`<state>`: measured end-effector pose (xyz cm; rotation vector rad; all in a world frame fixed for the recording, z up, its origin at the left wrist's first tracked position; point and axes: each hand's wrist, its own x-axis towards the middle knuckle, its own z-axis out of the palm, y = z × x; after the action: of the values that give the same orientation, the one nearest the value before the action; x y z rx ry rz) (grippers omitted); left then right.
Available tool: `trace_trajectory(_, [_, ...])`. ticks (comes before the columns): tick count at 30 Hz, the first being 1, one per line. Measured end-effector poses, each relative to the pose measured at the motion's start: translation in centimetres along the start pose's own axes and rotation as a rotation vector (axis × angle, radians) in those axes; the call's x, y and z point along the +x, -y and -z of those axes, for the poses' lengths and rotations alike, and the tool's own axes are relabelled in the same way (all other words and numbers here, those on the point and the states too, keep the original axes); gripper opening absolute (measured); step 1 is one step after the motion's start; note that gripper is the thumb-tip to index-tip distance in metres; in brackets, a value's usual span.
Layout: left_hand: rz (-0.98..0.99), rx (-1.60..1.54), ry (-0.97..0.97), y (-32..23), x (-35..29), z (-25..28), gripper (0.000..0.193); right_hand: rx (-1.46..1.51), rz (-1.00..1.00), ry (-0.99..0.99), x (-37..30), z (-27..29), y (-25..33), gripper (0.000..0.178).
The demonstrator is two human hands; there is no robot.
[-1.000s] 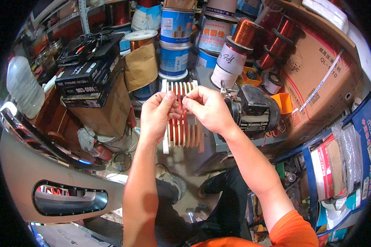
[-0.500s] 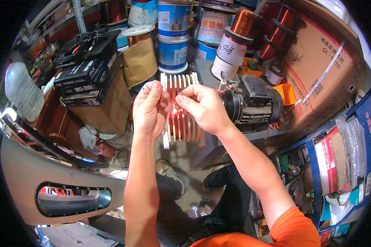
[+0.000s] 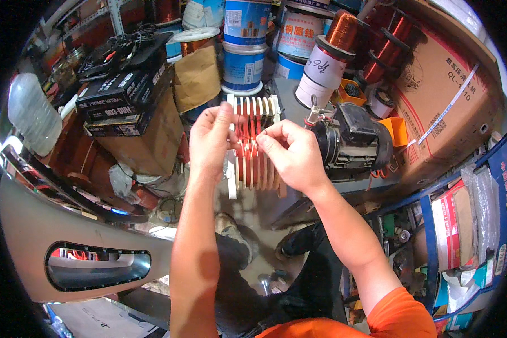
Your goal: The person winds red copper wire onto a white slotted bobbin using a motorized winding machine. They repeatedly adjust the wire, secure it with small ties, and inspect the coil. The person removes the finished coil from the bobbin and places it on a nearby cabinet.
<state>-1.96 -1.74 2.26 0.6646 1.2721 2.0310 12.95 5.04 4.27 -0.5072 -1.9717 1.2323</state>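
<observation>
A slatted winding former (image 3: 232,174) with pale ribs stands in front of me, and red-brown copper wire (image 3: 250,149) is wound in the slots between the ribs. Over the former's left side is my left hand (image 3: 209,141), its thumb raised and its fingers curled in a pinch. My right hand (image 3: 294,156) is at the right side, thumb and forefinger pressed together. Thin strands of the copper wire show between the two hands; their exact ends are hidden by the fingers.
An electric motor (image 3: 355,135) sits right of the former on a grey surface. Behind are wire spools (image 3: 245,67) and a bare copper spool (image 3: 342,31). A large carton (image 3: 450,107) stands at right, black boxes (image 3: 118,101) at left, a grey panel (image 3: 22,242) nearer.
My hands have moved apart, the right one shifting right and slightly down. More of the wound copper wire shows between them. The whole view has shifted slightly.
</observation>
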Motion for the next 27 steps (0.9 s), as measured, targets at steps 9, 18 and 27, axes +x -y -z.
trace_trajectory(9, [-0.080,0.427,-0.159,2.7,1.6,2.1,0.023,-0.249,-0.142,-0.006,0.9,0.6,-1.6,0.015])
trace_trajectory(18, [-0.065,0.526,-0.075,3.4,1.8,2.0,0.022,-0.392,-0.175,-0.006,2.1,0.5,-1.5,0.022])
trace_trajectory(27, [-0.113,0.613,-0.085,3.9,2.0,2.2,0.021,-0.510,-0.245,0.021,3.4,-0.8,-2.0,0.022])
